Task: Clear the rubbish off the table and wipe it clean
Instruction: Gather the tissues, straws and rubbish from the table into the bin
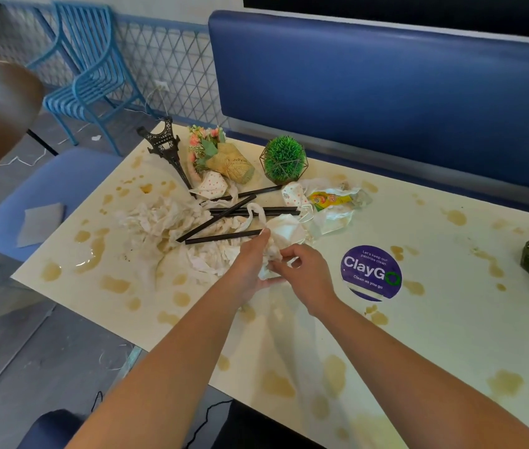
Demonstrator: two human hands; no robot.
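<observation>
Head view: I note a cream, smooth-topped table (418,319) blotched with glossy tan liquid spills (89,252). At its middle lies the rubbish: a heap of crumpled, soft white tissue (159,222), several straight matte-black straws (224,236) crossing it, a polka-dot paper wrapper (212,184), and a clear crinkled plastic wrapper (337,202) with yellow print.

My left hand (250,267) is curled round a wad of white tissue (284,233) from the near side, fingertip reaching one straw's end. My right hand (302,270) pinches the same wad's lower edge between thumb and forefinger, other fingers bent. The wad sits just above the tabletop at the heap's right edge.

Behind the heap stand a dark latticed Eiffel Tower model (166,147), a burlap-wrapped flower bunch (221,157) and a spiky green ball plant (284,158) in a wire frame. A round purple ClayGo sticker (371,272) lies flat to the right. A padded blue bench (386,92) backs the table.
</observation>
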